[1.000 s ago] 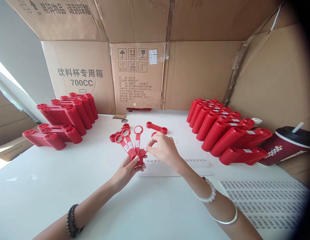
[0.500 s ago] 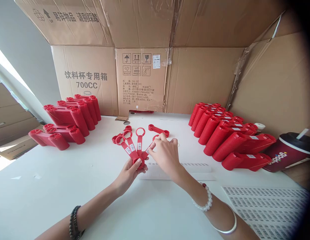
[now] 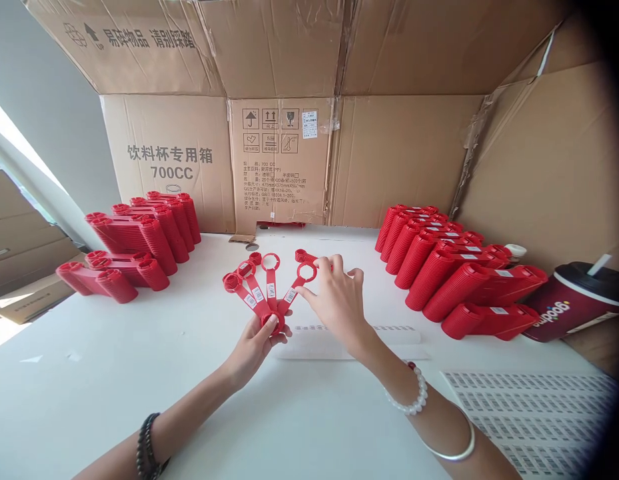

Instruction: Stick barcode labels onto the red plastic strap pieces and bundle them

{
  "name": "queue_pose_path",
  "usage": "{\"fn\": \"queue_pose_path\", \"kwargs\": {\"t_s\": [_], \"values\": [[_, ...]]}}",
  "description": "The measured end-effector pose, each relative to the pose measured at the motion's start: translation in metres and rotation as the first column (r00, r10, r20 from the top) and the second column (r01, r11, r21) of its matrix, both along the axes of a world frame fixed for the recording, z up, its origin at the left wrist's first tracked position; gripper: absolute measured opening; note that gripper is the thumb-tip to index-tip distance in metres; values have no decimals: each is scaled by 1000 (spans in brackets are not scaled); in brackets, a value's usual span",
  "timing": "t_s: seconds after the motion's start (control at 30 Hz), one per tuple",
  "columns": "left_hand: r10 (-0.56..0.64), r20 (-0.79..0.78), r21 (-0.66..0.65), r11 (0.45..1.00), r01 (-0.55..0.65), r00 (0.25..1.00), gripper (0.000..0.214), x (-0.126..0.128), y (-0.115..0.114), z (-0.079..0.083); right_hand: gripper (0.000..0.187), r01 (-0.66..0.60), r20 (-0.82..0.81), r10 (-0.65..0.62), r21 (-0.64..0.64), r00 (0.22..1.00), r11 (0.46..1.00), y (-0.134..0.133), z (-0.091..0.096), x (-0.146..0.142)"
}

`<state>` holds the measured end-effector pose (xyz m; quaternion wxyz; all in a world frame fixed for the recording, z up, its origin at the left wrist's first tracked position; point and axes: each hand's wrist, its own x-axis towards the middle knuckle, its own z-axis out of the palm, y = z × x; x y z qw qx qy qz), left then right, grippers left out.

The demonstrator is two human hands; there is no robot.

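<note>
- Standing at the left of the frame are stacks of red ring-ended pieces (image 3: 154, 237), set in a row on the white table (image 3: 199, 413).
- Dark beads (image 3: 145, 447) circle the left wrist in the lower left.
- At the centre, the left hand (image 3: 256, 339) is closed in a pinch, thumb pressed on top and fingers curled underneath, gripping the overlapped lower rings of a fan of four red strips (image 3: 272, 302).
- The fan spreads upward from that grip, its upper rings apart; each strip bears a white barcode label (image 3: 258, 294).
- Behind the fan, just left of centre, lies a loose red piece (image 3: 254, 258), partly hidden by it.
- Another loose piece (image 3: 302, 255) lies right of centre, partly covered by the right hand.
- The right hand (image 3: 336, 300), right of centre, is half open with fingers bent and spread, gripping nothing visible; its thumb tip is at the fan's rightmost strip, but whether they touch I cannot tell.
- Below it lies a white label strip (image 3: 349, 339).
- White beads (image 3: 416, 400) and a silver bangle (image 3: 462, 456) circle the right forearm.
- Labelled red stacks (image 3: 452, 277) fill the right middle, beside a maroon cup (image 3: 564, 303).
- A barcode sheet (image 3: 534, 413) lies at lower right.
</note>
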<state>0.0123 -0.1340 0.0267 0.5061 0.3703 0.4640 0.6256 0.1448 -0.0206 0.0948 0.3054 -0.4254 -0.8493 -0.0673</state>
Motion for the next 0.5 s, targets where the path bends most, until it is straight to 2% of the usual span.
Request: {"fn": "queue_pose_path", "kwargs": {"t_s": [0.17, 0.27, 0.33, 0.4, 0.5], "values": [[-1, -108, 3, 1000, 1, 994, 30, -3, 0, -2, 33, -35, -22, 36, 46, 999, 998, -11, 8, 3], [-103, -297, -8, 994, 105, 949, 30, -4, -1, -2, 26, -61, -23, 61, 11, 998, 998, -14, 14, 8], [-224, -381, -38, 973, 227, 897, 30, -4, -4, -1, 24, -87, -10, 87, -54, 996, 995, -14, 17, 11], [-304, -394, -64, 951, 304, 867, 30, -2, -5, 1, 24, -135, -20, 134, -157, 991, 978, -12, 21, 14], [-297, -317, -69, 954, 291, 901, 31, -2, -5, 1, 31, -291, -192, 236, -340, 952, 894, -7, 26, 18]]}}
